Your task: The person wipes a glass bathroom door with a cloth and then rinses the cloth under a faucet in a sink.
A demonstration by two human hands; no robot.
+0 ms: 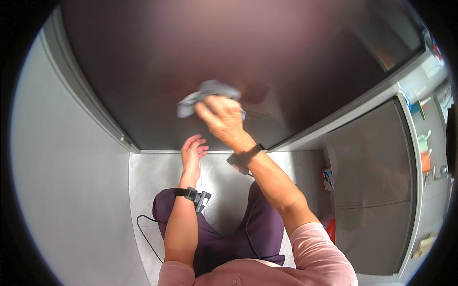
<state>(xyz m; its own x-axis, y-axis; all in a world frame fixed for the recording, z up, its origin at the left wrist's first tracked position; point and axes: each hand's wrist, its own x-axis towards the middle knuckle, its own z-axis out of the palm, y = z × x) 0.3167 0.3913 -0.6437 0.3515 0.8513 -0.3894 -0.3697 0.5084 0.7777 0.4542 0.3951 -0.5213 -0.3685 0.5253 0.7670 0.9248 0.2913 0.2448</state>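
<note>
A grey cloth (214,89) is bunched under the fingers of my right hand (223,116), which presses it on a dark, glossy door panel (143,71). Both cloth and fingers are slightly blurred. Lower and to the left, my left hand (193,152) is raised near the panel's bottom edge with its fingers apart and nothing in it. Dark straps with small devices sit on both wrists.
A pale wall or door surface (71,153) runs along the left. Grey floor tiles (222,175) lie below. On the right are a grey cabinet panel (372,178), a red object (330,228) and several small items. A black cable (145,236) loops beside my knee.
</note>
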